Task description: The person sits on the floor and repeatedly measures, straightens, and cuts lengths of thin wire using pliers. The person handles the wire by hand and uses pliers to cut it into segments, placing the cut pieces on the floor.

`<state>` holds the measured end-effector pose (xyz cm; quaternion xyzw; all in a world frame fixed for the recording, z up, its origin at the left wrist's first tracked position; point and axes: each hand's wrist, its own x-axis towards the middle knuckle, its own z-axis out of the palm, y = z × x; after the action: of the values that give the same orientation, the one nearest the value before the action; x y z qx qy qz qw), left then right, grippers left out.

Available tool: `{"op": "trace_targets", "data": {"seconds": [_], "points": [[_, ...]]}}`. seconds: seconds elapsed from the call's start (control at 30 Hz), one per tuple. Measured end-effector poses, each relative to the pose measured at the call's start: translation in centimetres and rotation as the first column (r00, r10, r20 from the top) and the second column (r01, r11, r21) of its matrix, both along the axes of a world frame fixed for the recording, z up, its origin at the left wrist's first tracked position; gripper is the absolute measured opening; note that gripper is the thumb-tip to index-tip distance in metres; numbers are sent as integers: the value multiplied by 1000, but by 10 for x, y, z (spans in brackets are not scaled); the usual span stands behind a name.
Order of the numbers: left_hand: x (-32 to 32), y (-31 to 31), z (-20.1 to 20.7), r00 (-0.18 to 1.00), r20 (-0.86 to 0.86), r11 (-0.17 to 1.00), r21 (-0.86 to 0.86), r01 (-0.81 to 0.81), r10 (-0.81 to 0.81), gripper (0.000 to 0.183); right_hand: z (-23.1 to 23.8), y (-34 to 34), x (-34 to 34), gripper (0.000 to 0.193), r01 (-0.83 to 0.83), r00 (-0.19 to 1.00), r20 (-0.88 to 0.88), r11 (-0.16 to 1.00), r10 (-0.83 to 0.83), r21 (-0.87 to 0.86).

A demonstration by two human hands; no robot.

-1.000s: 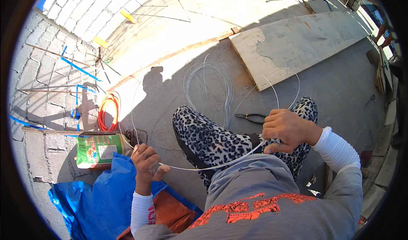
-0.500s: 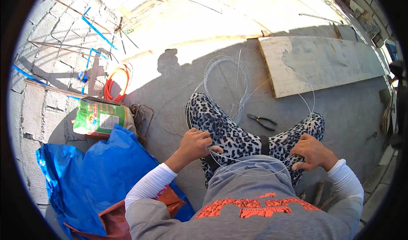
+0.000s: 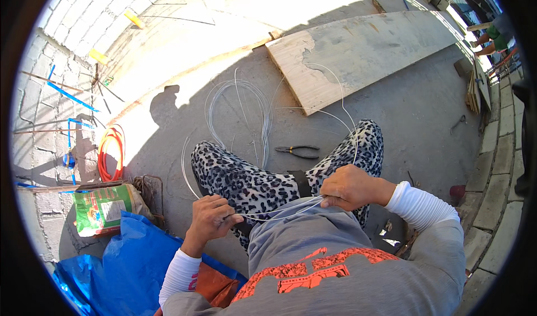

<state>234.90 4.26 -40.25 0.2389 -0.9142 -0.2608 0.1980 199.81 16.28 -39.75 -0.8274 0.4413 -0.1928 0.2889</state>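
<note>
A thin pale wire (image 3: 279,214) runs in two strands across my lap, stretched between both hands. My left hand (image 3: 211,216) is closed around it near the left knee; a free length curves up past that knee. My right hand (image 3: 348,188) pinches the strands at the right thigh, with long ends arching up over the right knee toward the board. Beyond my knees lies a loose coil of similar wire (image 3: 270,120) on the concrete floor. Pliers (image 3: 298,151) with dark handles rest on the floor between the coil and my right leg.
A large wooden board (image 3: 369,53) lies ahead to the right. At left are an orange coiled hose (image 3: 102,159), a green bag (image 3: 92,215) and a blue tarp (image 3: 131,260). Block walls edge both sides. A person's legs (image 3: 489,41) show at the far right.
The view has swung right. My hands have come somewhat closer together, and the wire loop between them has drawn flatter. Both hands keep their hold on the wire.
</note>
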Motion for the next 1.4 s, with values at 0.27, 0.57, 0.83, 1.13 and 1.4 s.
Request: {"op": "trace_targets", "data": {"seconds": [0.27, 0.57, 0.83, 1.13, 1.4], "points": [[74, -45, 29, 945, -197, 964, 105, -244, 260, 55, 40, -44, -37, 28, 44, 999, 37, 969, -36, -244], [55, -45, 40, 840, -367, 906, 24, -422, 401, 57, 71, -102, -12, 23, 210, 956, 270, 913, -116, -350], [157, -128, 74, 850, -307, 864, -137, -485, 429, 54, 62, -163, -27, 25, 72, 954, 279, 986, -112, 151], [53, -77, 134, 785, -134, 791, -8, -611, 605, 50, 110, -195, 87, 19, 110, 946, 323, 946, -6, -306], [8, -71, 122, 800, -368, 632, -492, -600, 473, 47, 133, -195, 59, 54, -12, 989, 126, 806, -78, 591]]}}
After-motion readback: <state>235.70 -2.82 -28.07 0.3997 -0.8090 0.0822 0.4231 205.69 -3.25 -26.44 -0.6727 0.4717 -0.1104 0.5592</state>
